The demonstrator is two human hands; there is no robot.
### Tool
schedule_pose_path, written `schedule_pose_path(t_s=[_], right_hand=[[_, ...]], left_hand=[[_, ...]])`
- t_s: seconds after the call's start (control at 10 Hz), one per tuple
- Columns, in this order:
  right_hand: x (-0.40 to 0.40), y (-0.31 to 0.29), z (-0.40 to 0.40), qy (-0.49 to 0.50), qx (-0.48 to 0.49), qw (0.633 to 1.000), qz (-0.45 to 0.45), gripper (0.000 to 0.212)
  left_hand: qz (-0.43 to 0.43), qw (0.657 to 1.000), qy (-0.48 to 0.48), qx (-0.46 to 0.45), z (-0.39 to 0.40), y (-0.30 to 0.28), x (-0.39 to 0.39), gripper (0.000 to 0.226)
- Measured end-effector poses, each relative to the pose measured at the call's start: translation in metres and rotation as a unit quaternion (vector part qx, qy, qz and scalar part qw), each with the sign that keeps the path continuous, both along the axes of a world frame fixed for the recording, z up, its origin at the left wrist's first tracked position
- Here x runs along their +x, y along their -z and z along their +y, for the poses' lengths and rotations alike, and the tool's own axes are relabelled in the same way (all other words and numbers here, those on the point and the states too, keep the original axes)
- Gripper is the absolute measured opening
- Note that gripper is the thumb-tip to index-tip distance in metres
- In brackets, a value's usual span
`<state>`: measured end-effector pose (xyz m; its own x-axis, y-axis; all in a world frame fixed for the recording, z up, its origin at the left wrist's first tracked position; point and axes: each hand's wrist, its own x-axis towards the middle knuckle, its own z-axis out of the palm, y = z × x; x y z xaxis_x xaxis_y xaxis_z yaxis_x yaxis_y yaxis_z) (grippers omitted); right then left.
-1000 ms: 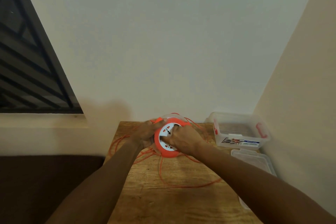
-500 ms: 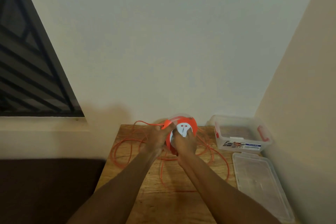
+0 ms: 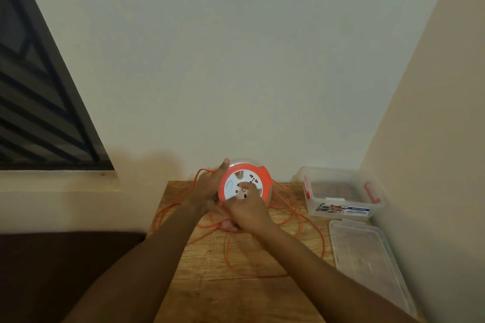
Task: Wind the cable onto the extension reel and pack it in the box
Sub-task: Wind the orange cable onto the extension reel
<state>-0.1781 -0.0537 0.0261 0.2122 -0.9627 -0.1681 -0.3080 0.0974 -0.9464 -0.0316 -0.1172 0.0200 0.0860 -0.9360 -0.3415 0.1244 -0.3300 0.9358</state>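
An orange extension reel (image 3: 258, 173) with a white socket face stands tilted toward me above the far end of the wooden table (image 3: 210, 283). My left hand (image 3: 210, 186) holds its left rim, fingers reaching up along the edge. My right hand (image 3: 246, 211) grips the reel's lower front, fingertips on the white face. Thin orange cable (image 3: 299, 220) lies in loose loops on the table around and under the reel. A clear plastic box (image 3: 341, 210) with red clips stands open at the right.
The box's clear lid (image 3: 367, 257) lies flat on the table, nearer to me than the box. Walls close in behind and on the right. A dark window (image 3: 39, 99) is at the left, and a dark surface (image 3: 52, 270) lies left of the table.
The reel has been lifted and turned, its white face now more toward me. My right hand slid down to the lower front. The cable loops spread wider to the right.
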Motion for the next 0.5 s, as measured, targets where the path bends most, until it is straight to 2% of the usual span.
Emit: schedule_pose_path(t_s=[0.1, 0.2, 0.3, 0.4, 0.5], right_hand=[[-0.031, -0.018, -0.003, -0.194, -0.384, 0.795, 0.428, 0.044], [-0.049, -0.032, -0.024, -0.265, -0.497, 0.652, 0.508, 0.047], [-0.054, -0.048, -0.039, -0.361, -0.495, 0.556, 0.562, 0.047], [-0.053, -0.06, -0.049, -0.415, -0.509, 0.469, 0.591, 0.057], [-0.05, -0.07, -0.051, -0.415, -0.509, 0.442, 0.611, 0.065]], left_hand=[[0.008, 1.0, 0.008, 0.0, -0.001, 0.001, 0.007, 0.065], [0.019, 0.999, 0.043, 0.012, -0.002, -0.004, 0.01, 0.064], [-0.002, 0.998, 0.068, 0.01, -0.002, -0.006, 0.012, 0.07], [-0.018, 0.997, 0.077, 0.026, -0.002, -0.004, 0.014, 0.068], [-0.027, 0.996, 0.081, 0.033, -0.005, -0.006, 0.016, 0.064]])
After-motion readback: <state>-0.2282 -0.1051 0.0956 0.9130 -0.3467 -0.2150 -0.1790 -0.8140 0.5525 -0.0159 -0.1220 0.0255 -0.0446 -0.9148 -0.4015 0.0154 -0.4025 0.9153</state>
